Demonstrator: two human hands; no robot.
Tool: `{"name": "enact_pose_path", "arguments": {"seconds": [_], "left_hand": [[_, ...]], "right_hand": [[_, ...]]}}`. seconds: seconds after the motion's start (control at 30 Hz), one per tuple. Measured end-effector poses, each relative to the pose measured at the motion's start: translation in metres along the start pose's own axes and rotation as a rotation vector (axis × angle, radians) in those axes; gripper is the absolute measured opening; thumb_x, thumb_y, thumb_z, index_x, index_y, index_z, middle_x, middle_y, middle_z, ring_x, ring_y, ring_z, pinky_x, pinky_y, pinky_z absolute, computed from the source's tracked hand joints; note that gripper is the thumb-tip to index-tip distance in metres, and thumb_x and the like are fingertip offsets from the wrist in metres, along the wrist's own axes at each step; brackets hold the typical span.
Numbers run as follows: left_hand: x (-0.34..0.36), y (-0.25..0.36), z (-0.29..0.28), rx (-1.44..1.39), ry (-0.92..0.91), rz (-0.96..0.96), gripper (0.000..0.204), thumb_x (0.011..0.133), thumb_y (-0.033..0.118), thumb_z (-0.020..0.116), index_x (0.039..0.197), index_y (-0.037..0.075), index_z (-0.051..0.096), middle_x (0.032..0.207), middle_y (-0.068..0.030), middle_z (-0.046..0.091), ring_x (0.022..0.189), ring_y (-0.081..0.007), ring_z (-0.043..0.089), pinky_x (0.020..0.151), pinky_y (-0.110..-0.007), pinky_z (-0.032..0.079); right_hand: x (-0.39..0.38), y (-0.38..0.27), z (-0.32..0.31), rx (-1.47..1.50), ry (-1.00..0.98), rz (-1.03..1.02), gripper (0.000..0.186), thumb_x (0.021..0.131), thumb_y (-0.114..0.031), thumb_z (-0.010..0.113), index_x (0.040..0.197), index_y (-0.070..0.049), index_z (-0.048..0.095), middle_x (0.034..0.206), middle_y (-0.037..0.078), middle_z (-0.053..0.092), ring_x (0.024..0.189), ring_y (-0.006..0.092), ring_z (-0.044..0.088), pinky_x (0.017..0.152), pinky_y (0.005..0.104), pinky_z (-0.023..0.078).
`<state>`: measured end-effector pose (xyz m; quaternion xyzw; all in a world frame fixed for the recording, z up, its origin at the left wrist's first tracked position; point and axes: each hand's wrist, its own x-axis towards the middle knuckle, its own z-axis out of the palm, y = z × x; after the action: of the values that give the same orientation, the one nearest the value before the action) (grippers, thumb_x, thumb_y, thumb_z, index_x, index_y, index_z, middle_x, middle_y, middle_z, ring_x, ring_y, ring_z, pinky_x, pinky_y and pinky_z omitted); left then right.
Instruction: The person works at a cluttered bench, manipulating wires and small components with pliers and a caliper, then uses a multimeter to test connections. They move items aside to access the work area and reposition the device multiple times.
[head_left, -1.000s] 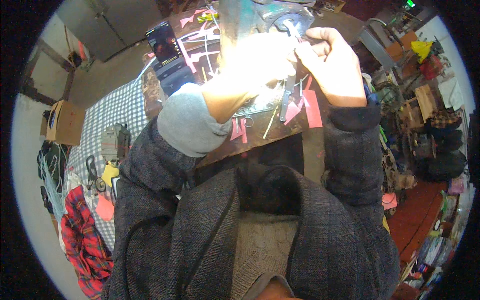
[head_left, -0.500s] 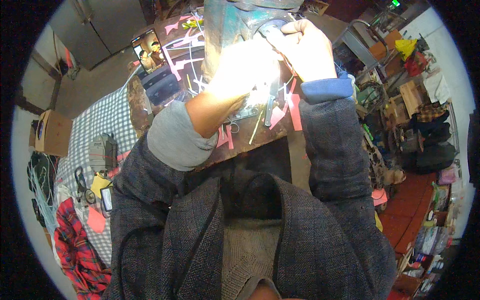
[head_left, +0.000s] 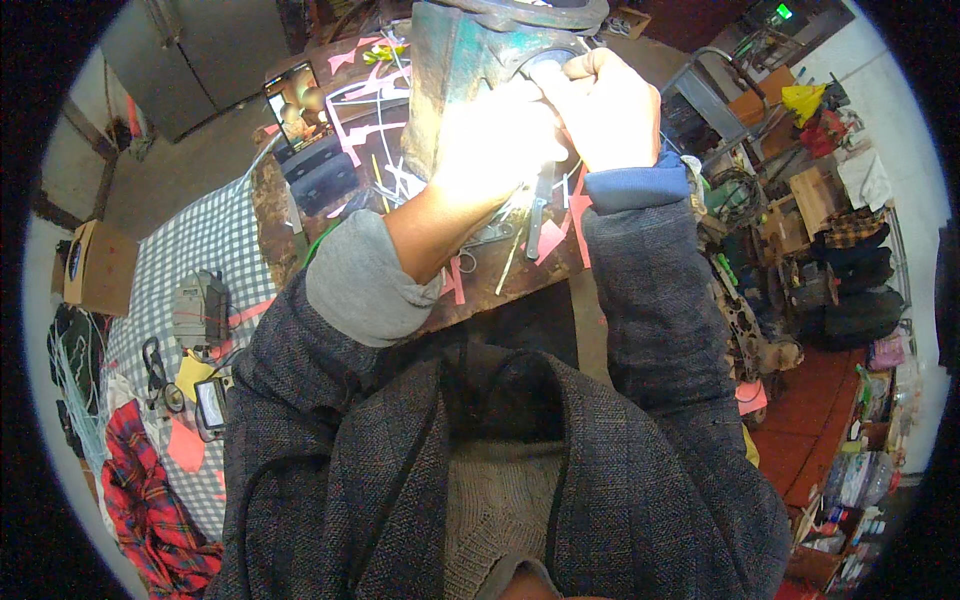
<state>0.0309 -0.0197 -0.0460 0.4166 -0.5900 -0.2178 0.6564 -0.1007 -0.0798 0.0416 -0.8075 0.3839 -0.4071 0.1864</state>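
Bright light washes out my left hand [head_left: 500, 130] in front of a worn green metal piece [head_left: 460, 35]; its fingers cannot be made out. My right hand [head_left: 615, 115] has curled, closed fingers at a dark round part [head_left: 543, 58] on that piece; what is between them is unclear. Below the hands lie a black-handled knife [head_left: 538, 225], small scissors [head_left: 468, 260], pink paper scraps [head_left: 550, 240] and thin white strips. A propped phone [head_left: 298, 105] with a lit screen stands at the left of the worn tabletop [head_left: 480, 305].
A checked cloth [head_left: 165, 280] to my left bears a grey case [head_left: 200, 310] and red plaid fabric [head_left: 140, 480]. A cardboard box [head_left: 100, 270] sits at far left. A grey fridge [head_left: 200, 50] stands behind. A metal frame [head_left: 700, 90] and stacked clutter [head_left: 830, 280] fill the right.
Both hands shifted slightly leftward in the picture from a second ago, with the view itself shifting. The right hand moved up to the round part and since dipped a little; its blue cuff came into sight.
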Motion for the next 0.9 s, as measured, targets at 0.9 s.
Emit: {"name": "enact_pose_path", "arguments": {"seconds": [0.9], "left_hand": [[-0.022,-0.019,-0.028,-0.06,-0.086,-0.133,0.03,0.103,0.024,0.061,0.12,0.001,0.071,0.095,-0.0069,0.076,0.071,-0.0101,0.069,0.056,-0.023,0.051]], "right_hand": [[0.0,-0.009,0.0,-0.545,-0.012,-0.287,0.037,0.092,-0.034,0.073,0.1,0.002,0.071,0.085,0.025,0.072,0.08,0.0414,0.073,0.073,0.0465,0.058]]}}
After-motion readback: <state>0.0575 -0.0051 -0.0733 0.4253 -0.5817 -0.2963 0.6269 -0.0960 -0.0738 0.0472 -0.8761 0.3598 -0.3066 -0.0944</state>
